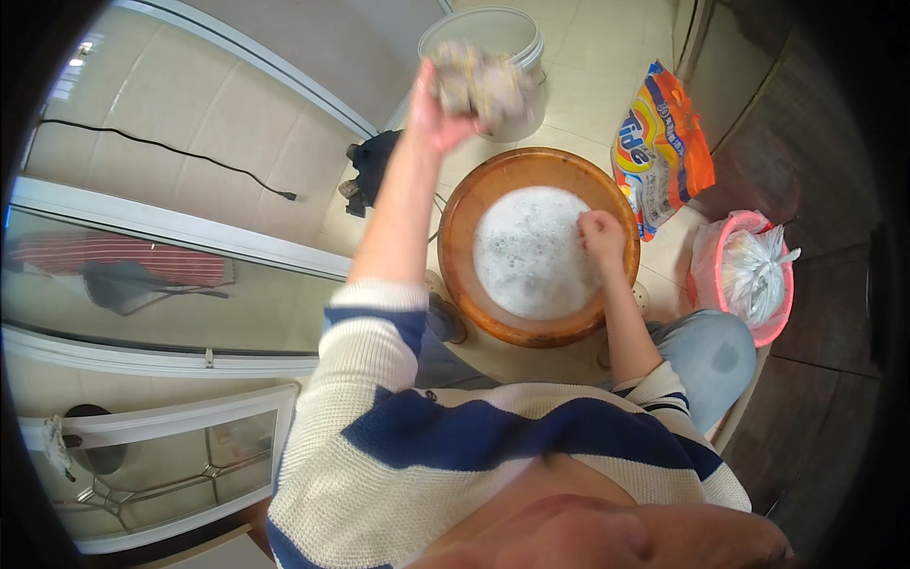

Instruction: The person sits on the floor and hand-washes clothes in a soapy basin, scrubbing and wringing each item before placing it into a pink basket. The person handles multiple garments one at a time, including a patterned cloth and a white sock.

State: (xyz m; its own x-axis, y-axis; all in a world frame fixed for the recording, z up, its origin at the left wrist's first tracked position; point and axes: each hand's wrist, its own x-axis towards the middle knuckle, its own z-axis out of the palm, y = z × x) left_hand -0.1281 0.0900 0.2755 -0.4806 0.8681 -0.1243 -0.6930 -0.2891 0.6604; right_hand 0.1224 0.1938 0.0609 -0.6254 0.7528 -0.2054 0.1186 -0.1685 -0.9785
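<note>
My left hand (435, 117) is raised beyond the basin, gripping a bunched, pale patterned cloth (483, 84), blurred, in front of a whitish plastic bucket (490, 28). Below it, a round brown basin (462, 206) stands between my feet, holding water under white suds (533, 249). Over the basin's right side is my right hand (601, 238), its fingers curled at the edge of the suds; whether they hold anything is not visible.
An orange Tide detergent bag (661, 153) stands right of the basin. Nearer me is a pink bin (778, 327) with a tied plastic bag (757, 274). Dark cloth (377, 167) lies on the left, beside glass sliding doors (178, 284). A black cable (178, 149) also shows there.
</note>
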